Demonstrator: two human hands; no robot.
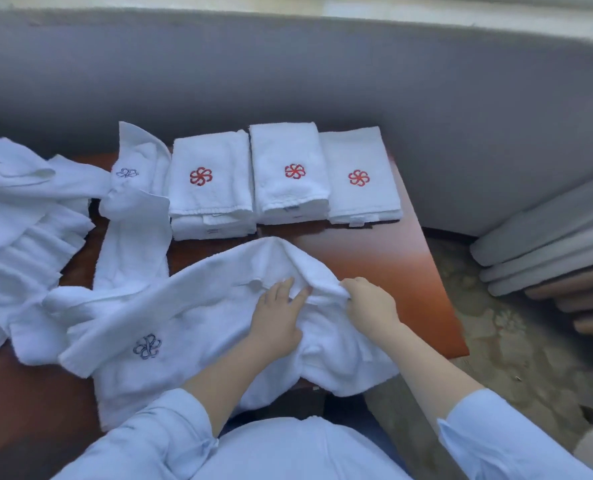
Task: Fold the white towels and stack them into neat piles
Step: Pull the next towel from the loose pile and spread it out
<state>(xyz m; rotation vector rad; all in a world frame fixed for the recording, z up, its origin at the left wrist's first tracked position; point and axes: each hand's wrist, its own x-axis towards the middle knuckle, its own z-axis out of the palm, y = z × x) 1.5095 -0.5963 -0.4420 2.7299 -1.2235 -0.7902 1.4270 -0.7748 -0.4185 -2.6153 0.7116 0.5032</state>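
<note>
View from above: a person in pale blue sleeves works at a reddish-brown table (392,265). A white towel (184,327) with a dark blue emblem lies rumpled along the table's near edge, directly in front of them, and part of it hangs over that edge.

The left hand (277,313) lies flat on the middle of the towel with its fingers spread, pressing the cloth down, probably to anchor it. Just beside it, the right hand (367,303) pinches a raised ridge of the same towel between thumb and curled fingers. This looks like a pull to straighten the fabric or to draw an edge over for a fold.

Three folded piles stand close side by side along the far edge, each topped by a red flower emblem: the left pile (212,188), the middle pile (288,174) and the right pile (357,181). They seem lined up so that finished towels can be added on top.

Toward the far left corner lies a long half-folded towel (132,209) with a blue emblem. A loose heap of unfolded towels (21,216) spills over the left edge, within reach as the waiting supply. Folding of the front towel looks barely begun.
</note>
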